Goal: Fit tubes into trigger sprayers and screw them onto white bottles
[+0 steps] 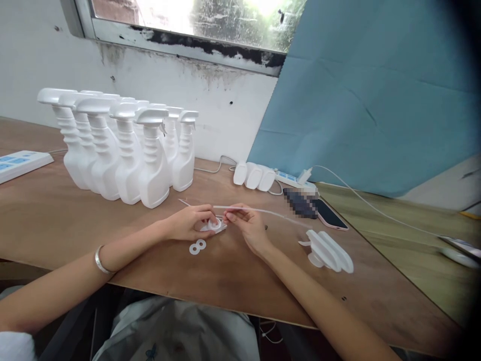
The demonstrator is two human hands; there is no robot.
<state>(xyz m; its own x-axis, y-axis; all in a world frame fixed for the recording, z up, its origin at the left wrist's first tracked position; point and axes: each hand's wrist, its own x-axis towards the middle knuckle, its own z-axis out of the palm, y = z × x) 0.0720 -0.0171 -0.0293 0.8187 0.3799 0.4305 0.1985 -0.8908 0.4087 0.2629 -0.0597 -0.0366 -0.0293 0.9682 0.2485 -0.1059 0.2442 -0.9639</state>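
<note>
Spray cap point(215, 226) is being gripped in the curled left hand point(188, 223). Thin tube point(278, 213) is being pinched by the right hand point(248, 228), right at the cap. Washers point(197, 246) are lying near the left hand.

Stained white wall point(150, 75) meets a bright window point(210, 20) above the wooden table point(56, 215).

Both bare forearms reach forward and converge at the middle. The left hand point(191, 223) lies low, its fingers curled closed. The right hand point(248, 226) faces it, thumb and forefinger pinched together just beside the left fingertips.
</note>
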